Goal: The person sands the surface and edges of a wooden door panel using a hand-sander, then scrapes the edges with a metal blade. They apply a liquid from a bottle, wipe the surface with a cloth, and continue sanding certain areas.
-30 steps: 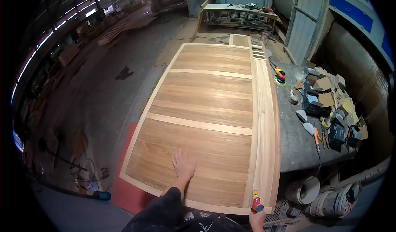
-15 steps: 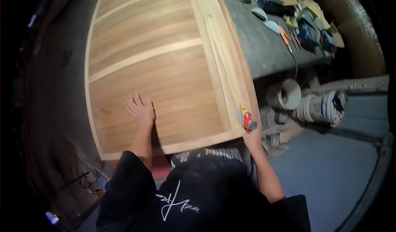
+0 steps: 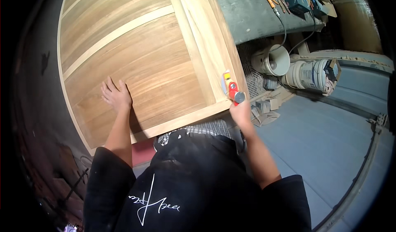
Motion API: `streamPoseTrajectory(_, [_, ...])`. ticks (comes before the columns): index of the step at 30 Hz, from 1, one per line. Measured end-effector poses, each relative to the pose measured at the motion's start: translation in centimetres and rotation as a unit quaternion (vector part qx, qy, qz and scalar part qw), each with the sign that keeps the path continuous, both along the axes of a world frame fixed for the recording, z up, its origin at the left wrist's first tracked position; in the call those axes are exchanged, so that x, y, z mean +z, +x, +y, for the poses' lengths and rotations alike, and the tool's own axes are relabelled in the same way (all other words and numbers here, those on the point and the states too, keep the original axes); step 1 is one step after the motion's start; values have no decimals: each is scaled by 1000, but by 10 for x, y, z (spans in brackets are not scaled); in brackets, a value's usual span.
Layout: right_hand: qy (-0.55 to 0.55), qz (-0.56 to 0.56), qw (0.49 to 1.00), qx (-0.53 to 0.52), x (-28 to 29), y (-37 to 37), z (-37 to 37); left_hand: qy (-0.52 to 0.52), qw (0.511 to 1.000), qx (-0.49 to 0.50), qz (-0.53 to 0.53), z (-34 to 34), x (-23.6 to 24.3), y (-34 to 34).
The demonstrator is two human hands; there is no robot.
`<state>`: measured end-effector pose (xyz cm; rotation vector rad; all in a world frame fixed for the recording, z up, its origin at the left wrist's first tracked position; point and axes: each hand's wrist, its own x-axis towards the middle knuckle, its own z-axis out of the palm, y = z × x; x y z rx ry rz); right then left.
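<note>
**Panelled wooden door and a red hand tool**

The wooden door [image 3: 140, 62] lies flat, filling the upper left and centre of the frame. Its panels are warm brown with visible grain, divided by paler rails and bordered by a pale frame. A lighter stile runs along its right side. The red tool [image 3: 232, 91], small, with yellow and grey parts, rests on the door's lower right corner, just right of centre in the frame.

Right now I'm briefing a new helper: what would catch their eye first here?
The big wooden door fills the upper left, with the left hand flat on its panel. At the door's near right corner the right hand holds a red tool. Buckets lie under the bench.
</note>
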<state>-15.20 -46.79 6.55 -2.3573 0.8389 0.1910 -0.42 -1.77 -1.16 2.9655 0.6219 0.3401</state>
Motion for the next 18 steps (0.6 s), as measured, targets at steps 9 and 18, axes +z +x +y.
streamPoseTrajectory(9, [1,31,999,14,-2,4,-8,10,1000,2,-5,0,-5,7])
streamPoseTrajectory(18, [21,68,997,32,-2,-3,35,2,1000,1,-10,0,-7,7])
